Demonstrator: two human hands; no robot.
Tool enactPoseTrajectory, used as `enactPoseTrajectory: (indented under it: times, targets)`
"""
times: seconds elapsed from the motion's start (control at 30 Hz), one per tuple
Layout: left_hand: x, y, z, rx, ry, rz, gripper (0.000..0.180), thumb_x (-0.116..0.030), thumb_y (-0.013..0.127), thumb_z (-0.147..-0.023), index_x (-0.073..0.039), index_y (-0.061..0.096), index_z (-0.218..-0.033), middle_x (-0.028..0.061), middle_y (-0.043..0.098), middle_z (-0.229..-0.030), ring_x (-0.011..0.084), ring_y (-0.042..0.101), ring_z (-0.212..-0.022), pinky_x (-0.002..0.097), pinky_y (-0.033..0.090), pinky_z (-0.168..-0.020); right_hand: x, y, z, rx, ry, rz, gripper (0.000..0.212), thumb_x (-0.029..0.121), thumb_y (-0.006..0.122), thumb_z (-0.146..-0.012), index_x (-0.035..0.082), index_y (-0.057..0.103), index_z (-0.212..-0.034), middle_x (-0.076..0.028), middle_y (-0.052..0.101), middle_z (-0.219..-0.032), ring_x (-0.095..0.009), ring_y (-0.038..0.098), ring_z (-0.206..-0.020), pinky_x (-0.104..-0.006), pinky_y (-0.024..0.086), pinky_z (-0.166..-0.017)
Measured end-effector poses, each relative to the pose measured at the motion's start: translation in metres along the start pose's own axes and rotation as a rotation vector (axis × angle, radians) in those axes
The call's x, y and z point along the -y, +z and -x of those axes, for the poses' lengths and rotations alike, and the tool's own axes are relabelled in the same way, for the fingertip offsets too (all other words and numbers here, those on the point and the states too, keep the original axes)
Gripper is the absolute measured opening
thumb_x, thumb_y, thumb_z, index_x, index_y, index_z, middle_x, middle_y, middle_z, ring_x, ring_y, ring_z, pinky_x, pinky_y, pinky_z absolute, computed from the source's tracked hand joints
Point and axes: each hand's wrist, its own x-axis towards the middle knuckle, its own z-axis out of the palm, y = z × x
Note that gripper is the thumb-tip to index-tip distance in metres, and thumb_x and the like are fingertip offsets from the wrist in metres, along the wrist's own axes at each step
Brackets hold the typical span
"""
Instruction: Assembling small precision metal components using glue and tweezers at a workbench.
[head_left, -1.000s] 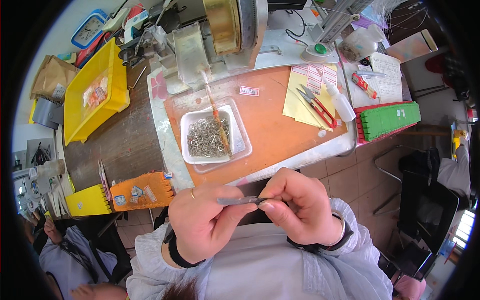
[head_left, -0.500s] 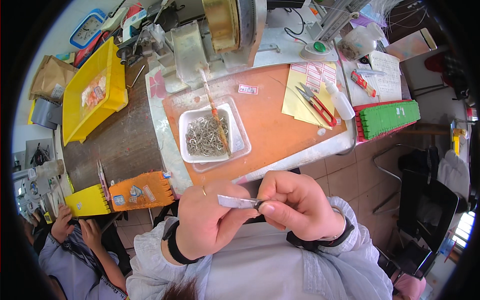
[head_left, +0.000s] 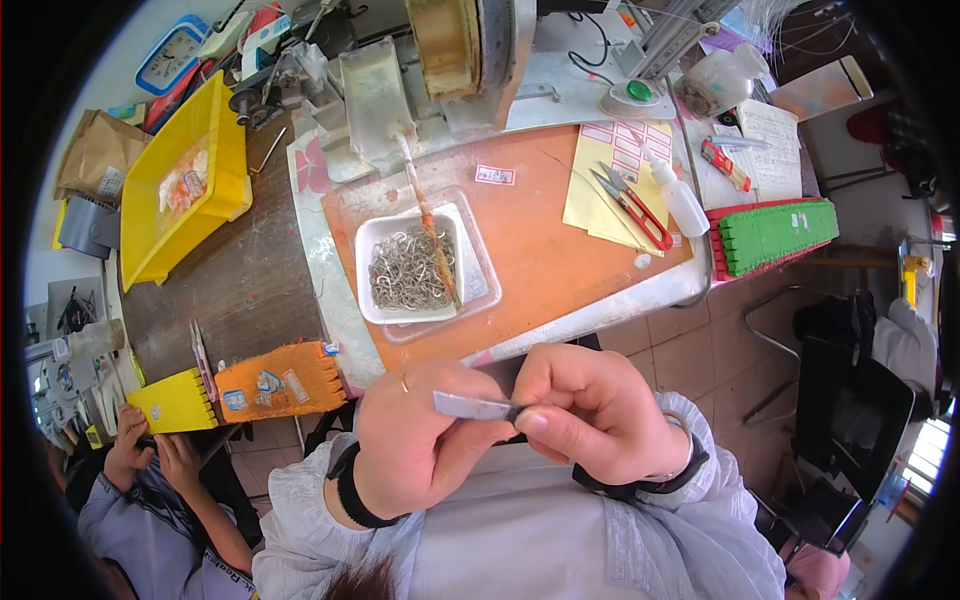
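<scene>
Turned broad side up since earlier, the grey strip (head_left: 470,406) lies nine o'clock from the right hand (head_left: 592,412), which pinches its half-hidden dark end; whether the left hand (head_left: 415,435) grips, I cannot tell.

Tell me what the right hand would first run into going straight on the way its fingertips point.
Likely the left hand, which holds a flat grey strip. The right hand points leftward in the picture, its fingertips at the small dark piece by the strip's end; exact depth is unclear.
</scene>
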Motion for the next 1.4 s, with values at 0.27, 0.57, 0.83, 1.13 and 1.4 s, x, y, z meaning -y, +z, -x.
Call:
enactPoseTrajectory:
  times: [0.27, 0.57, 0.83, 1.13, 1.4]
  targets:
    - [-0.004, -0.008, -0.002, 0.057, -0.024, -0.052, 0.017, -0.012, 0.080, -0.079, -0.006, 0.065, -0.085, 0.0047, 0.063, -0.072, 0.0223, 0.057, -0.054, 0.0307, 0.042, -0.050, 0.003, 0.000, -0.002, 0.070, 0.096, -0.217, 0.009, 0.008, 0.052, -0.102, 0.000, 0.052, -0.098, 0.002, 0.050, -0.071, -0.004, 0.040, -0.059, -0.0219, 0.034, -0.053]
    - [-0.002, 0.000, -0.002, 0.024, -0.038, 0.094, 0.014, -0.013, 0.079, -0.080, -0.006, 0.067, -0.082, 0.0054, 0.062, -0.070, 0.0225, 0.057, -0.052, 0.0317, 0.045, -0.052, 0.001, -0.001, -0.003, 0.054, 0.094, -0.195, 0.009, 0.008, 0.054, -0.101, -0.001, 0.054, -0.098, 0.002, 0.053, -0.071, -0.004, 0.044, -0.058, -0.0214, 0.035, -0.052]
    - [-0.006, -0.010, -0.004, 0.040, -0.132, -0.018, 0.015, -0.012, 0.078, -0.082, -0.003, 0.065, -0.080, 0.0064, 0.059, -0.063, 0.0201, 0.056, -0.052, 0.0293, 0.043, -0.051, 0.004, 0.008, -0.004, -0.189, -0.217, 0.458, 0.007, 0.004, 0.063, -0.094, -0.002, 0.060, -0.093, -0.001, 0.058, -0.068, -0.007, 0.052, -0.054, -0.0237, 0.041, -0.051]
    - [-0.002, -0.011, -0.001, -0.093, -0.326, 0.394, 0.021, -0.018, 0.049, -0.104, 0.001, 0.057, -0.102, 0.0055, 0.058, -0.067, 0.0060, 0.050, -0.051, 0.0185, 0.041, -0.048, -0.021, -0.049, -0.036, -0.716, -0.303, 0.955, 0.013, 0.007, 0.066, -0.090, 0.001, 0.069, -0.101, -0.009, 0.065, -0.075, -0.022, 0.065, -0.072, -0.0336, 0.051, -0.067]
    - [-0.010, -0.011, -0.015, -0.155, -0.222, 0.499, 0.016, -0.014, 0.046, -0.104, 0.000, 0.051, -0.108, 0.0234, 0.071, -0.097, 0.0282, 0.067, -0.106, 0.0347, 0.050, -0.093, -0.012, -0.031, -0.032, -0.508, -0.557, 1.164, 0.047, 0.015, 0.070, -0.085, 0.002, 0.059, -0.129, -0.019, 0.059, -0.129, -0.040, 0.052, -0.123, -0.0469, 0.040, -0.104]
